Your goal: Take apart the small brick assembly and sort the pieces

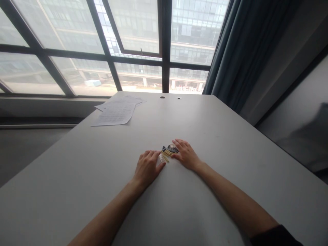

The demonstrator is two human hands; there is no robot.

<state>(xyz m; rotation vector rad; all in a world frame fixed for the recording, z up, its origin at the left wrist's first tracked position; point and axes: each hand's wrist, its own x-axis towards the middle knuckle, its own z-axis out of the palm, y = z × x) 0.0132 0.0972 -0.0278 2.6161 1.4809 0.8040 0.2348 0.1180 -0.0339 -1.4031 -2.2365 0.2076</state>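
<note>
Small studded bricks (166, 153), tan, white, grey and dark blue: 1 cluster on the white counter (164, 205), between left hand (148, 166) and right hand (186, 155), edges partly covered by both. Papers (115, 114): far left. Curtain (243, 44), blue: right of window (139, 27). Hands: 2, palms down, fingers (146, 153) loosely curved; grip on any piece cannot be told. Forearms (112, 212): angled inward.

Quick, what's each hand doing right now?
Left hand: loosely curled at the small studded pieces; grip can't be told.
Right hand: curved at the pieces' other side; grip can't be told.
</note>
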